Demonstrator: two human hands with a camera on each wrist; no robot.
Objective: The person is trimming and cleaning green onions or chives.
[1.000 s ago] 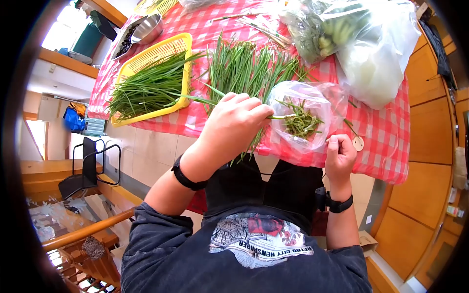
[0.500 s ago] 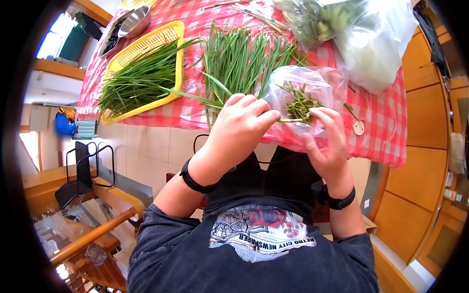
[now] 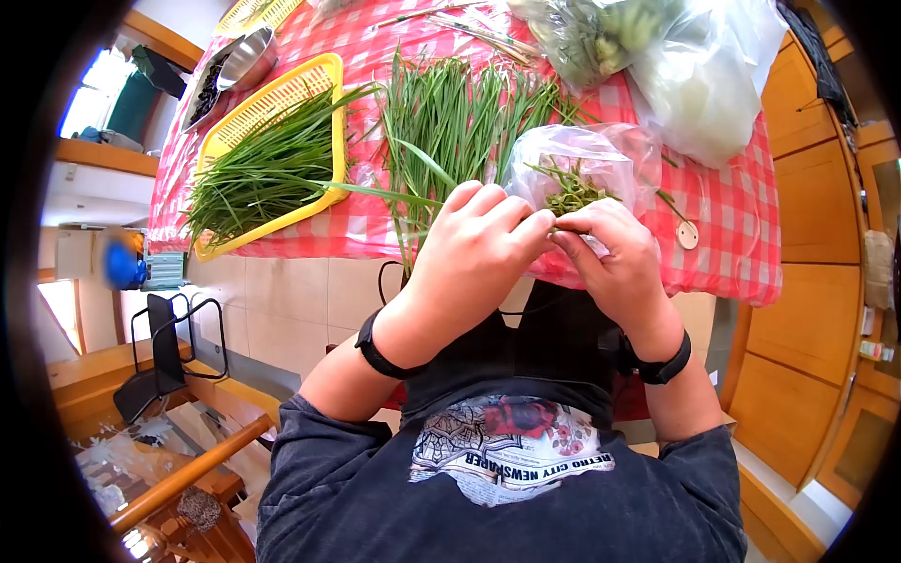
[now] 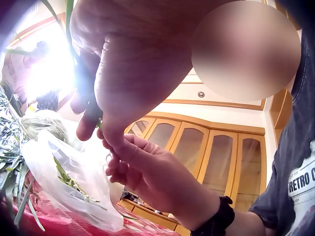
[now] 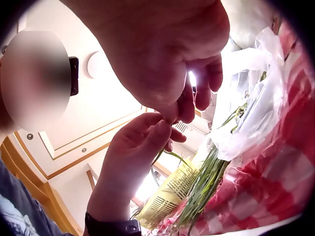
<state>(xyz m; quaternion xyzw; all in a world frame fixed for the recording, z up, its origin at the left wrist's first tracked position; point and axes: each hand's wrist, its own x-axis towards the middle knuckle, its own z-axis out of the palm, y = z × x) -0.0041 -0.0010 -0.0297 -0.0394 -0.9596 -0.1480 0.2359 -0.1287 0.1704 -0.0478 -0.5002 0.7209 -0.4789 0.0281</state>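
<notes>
My left hand (image 3: 488, 249) grips a few garlic chives (image 3: 394, 195), whose long leaves trail out to the left past the knuckles. Thumb and forefinger of my right hand (image 3: 615, 253) pinch the stem end, right at the left fingertips. In the right wrist view, green leaves (image 5: 174, 156) stick out beneath the left hand (image 5: 130, 157). Just beyond both hands stands an open clear plastic bag (image 3: 633, 150) with short green trimmings (image 3: 572, 190) inside. A bunch of garlic chives (image 3: 450, 117) lies on the red checked tablecloth (image 3: 723, 220) behind the left hand.
A yellow basket (image 3: 337, 122) of garlic chives stands at the left, with a metal bowl (image 3: 250, 60) behind it. Bags of vegetables (image 3: 699, 103) lie at the back right. A round pale tag (image 3: 687, 234) rests near the table's right side.
My right hand has come up from the bag's right side, over its front, to the left hand, and now pinches the stem end. The left hand keeps its grip on the garlic chives.
</notes>
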